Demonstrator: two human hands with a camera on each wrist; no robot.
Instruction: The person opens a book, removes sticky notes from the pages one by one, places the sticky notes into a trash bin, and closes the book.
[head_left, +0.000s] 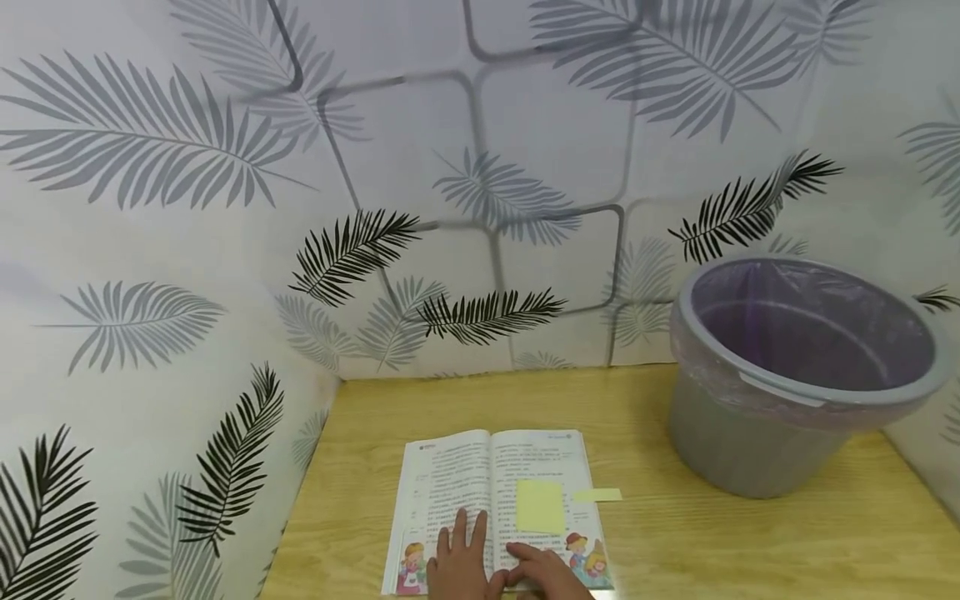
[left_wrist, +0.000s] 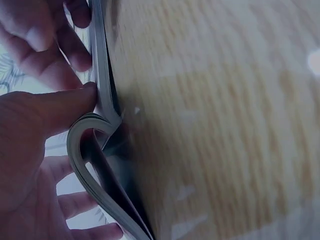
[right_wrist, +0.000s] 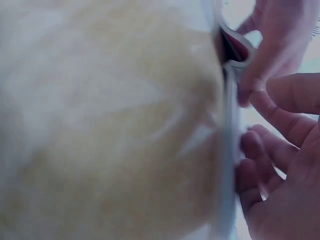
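Note:
An open book (head_left: pixel 447 467) lies on the wooden table, printed text and small cartoon figures on its pages. My left hand (head_left: pixel 457 570) rests on the lower left page by the spine, fingers extended. On the lower right page is my right hand (head_left: pixel 551 577), its index finger reaching toward the spine and the others loosely bent. The left thumb (left_wrist: pixel 65 107) touches the page near the fold, close to the right fingers. A square yellow sticky note (head_left: pixel 540 507) sits on the right page, and a narrow yellow strip (head_left: pixel 600 495) juts past that page's edge.
At the right of the table (head_left: pixel 360 433) stands a grey bin (head_left: pixel 750 442) lined with a thin, purplish plastic bag. A white cloth (head_left: pixel 405 167) with a leaf pattern rises behind the table and along its left side.

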